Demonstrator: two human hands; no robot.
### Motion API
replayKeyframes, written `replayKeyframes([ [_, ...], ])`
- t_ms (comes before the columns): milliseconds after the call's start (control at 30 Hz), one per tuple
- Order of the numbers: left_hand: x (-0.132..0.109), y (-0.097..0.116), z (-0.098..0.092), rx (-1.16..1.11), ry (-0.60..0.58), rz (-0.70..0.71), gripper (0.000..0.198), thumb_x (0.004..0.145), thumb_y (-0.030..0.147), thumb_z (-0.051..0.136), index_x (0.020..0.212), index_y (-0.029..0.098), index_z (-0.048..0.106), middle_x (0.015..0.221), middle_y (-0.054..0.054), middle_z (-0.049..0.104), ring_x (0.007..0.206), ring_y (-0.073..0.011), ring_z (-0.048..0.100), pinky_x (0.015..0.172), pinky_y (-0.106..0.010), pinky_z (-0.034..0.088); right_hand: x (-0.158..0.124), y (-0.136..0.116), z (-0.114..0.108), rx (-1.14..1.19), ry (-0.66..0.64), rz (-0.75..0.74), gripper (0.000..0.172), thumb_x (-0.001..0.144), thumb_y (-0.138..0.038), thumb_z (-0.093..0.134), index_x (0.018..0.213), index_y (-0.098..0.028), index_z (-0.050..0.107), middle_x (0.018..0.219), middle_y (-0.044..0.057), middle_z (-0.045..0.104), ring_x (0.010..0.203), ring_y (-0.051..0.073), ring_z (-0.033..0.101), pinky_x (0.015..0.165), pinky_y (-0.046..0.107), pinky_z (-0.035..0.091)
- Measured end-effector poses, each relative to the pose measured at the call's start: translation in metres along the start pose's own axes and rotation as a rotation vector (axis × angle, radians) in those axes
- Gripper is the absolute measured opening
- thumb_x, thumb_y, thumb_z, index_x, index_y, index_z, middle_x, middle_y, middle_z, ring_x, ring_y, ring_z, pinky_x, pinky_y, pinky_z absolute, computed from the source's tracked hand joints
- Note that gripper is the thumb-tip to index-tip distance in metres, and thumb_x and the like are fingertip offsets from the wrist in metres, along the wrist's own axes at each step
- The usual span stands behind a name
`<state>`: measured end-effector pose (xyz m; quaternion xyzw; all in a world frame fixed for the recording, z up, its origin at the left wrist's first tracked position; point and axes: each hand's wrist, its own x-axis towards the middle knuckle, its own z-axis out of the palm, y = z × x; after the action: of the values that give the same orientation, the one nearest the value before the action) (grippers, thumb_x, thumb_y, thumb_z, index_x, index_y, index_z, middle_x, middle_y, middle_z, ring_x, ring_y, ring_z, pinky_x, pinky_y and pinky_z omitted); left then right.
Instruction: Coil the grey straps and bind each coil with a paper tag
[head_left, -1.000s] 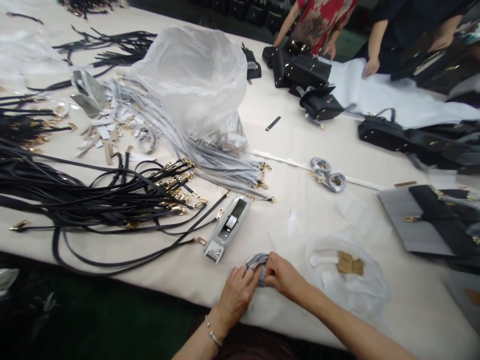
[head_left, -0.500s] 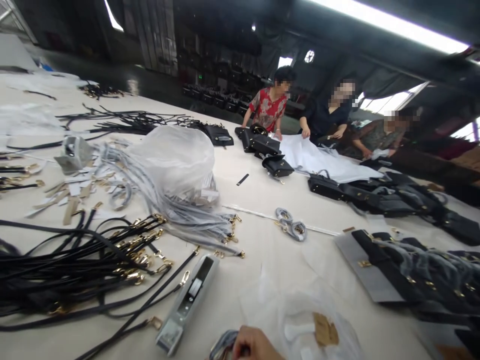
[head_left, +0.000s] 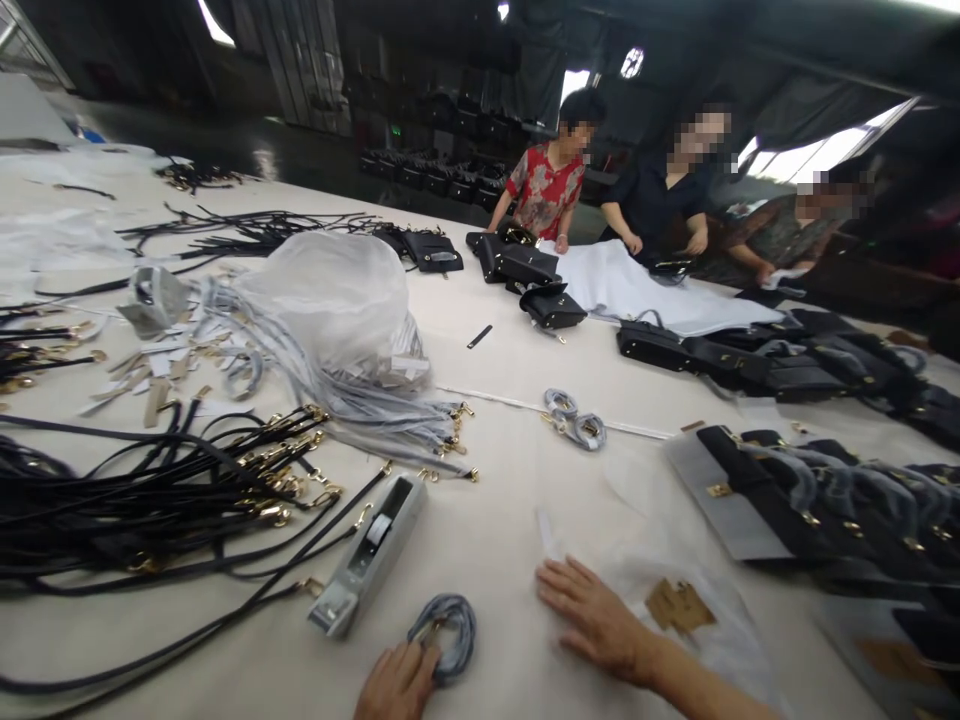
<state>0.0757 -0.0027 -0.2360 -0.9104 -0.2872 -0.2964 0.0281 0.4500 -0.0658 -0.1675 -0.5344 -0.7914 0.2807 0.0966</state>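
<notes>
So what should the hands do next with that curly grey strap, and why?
Probably the left hand should close on the coiled grey strap and slide it toward the right hand. The left hand only touches the coil's edge, and the right hand lies flat and empty beside the clear bag holding brown tags.

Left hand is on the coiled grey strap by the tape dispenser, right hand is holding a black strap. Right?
Not quite: the right hand holds nothing. In the head view it lies flat and open on the table beside the clear bag. The left hand is on the coiled grey strap by the tape dispenser, as you say.
</notes>
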Motion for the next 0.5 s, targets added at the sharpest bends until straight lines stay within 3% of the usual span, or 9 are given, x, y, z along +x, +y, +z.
replayKeyframes([
  [67, 0.008, 0.005, -0.01, -0.055, -0.039, -0.073, 0.033, 0.096, 0.011, 0.036, 0.105, 0.021, 0.067, 0.079, -0.005, 0.071, 0.068, -0.0153, 0.067, 0.066, -0.026, 0.054, -0.007, 0.004, -0.017, 0.04, 0.127, 0.119, 0.027, 0.093, -0.042, 0.056, 0.109, -0.03, 0.073, 0.119, 0.007, 0.073, 0.115, 0.029, 0.065, 0.107, 0.053, 0.042],
  [133, 0.018, 0.012, -0.02, -0.086, -0.073, -0.139, 0.031, 0.097, 0.014, 0.037, 0.103, 0.02, 0.066, 0.074, -0.004, 0.067, 0.065, -0.0158, 0.064, 0.062, -0.027, 0.052, 0.005, 0.004, -0.033, 0.08, 0.318, 0.304, 0.027, 0.092, -0.043, 0.054, 0.09, -0.027, 0.074, 0.097, 0.008, 0.077, 0.093, 0.027, 0.069, 0.092, 0.046, 0.05],
  [200, 0.026, 0.017, -0.025, -0.097, -0.082, -0.184, 0.031, 0.098, 0.016, 0.035, 0.101, 0.02, 0.066, 0.074, -0.005, 0.066, 0.065, -0.0164, 0.063, 0.062, -0.027, 0.052, 0.03, 0.001, -0.046, 0.108, 0.411, 0.515, 0.028, 0.089, -0.045, 0.053, 0.085, -0.025, 0.071, 0.091, 0.008, 0.075, 0.084, 0.025, 0.067, 0.083, 0.04, 0.05],
  [267, 0.029, 0.021, -0.026, -0.1, -0.077, -0.238, 0.032, 0.099, 0.019, 0.034, 0.101, 0.02, 0.066, 0.078, -0.006, 0.067, 0.068, -0.017, 0.064, 0.063, -0.028, 0.053, 0.057, -0.002, -0.052, 0.124, 0.386, 0.665, 0.026, 0.085, -0.045, 0.056, 0.077, -0.024, 0.067, 0.084, 0.006, 0.072, 0.078, 0.023, 0.064, 0.076, 0.036, 0.048],
  [367, 0.028, 0.023, -0.023, -0.112, -0.051, -0.325, 0.031, 0.1, 0.025, 0.036, 0.102, 0.019, 0.067, 0.086, -0.009, 0.07, 0.073, -0.0184, 0.066, 0.064, -0.028, 0.055, 0.09, -0.004, -0.051, 0.117, 0.31, 0.751, 0.025, 0.073, -0.044, 0.069, 0.063, -0.023, 0.059, 0.068, 0.002, 0.066, 0.064, 0.019, 0.058, 0.062, 0.031, 0.041],
  [500, 0.028, 0.024, -0.02, -0.2, -0.015, -0.448, 0.028, 0.099, 0.032, 0.042, 0.106, 0.021, 0.067, 0.096, -0.009, 0.071, 0.084, -0.0196, 0.07, 0.072, -0.029, 0.058, 0.101, 0.009, -0.052, 0.048, 0.321, 0.83, 0.022, 0.065, -0.037, 0.073, 0.069, -0.022, 0.057, 0.075, 0.003, 0.065, 0.066, 0.019, 0.055, 0.059, 0.029, 0.035],
])
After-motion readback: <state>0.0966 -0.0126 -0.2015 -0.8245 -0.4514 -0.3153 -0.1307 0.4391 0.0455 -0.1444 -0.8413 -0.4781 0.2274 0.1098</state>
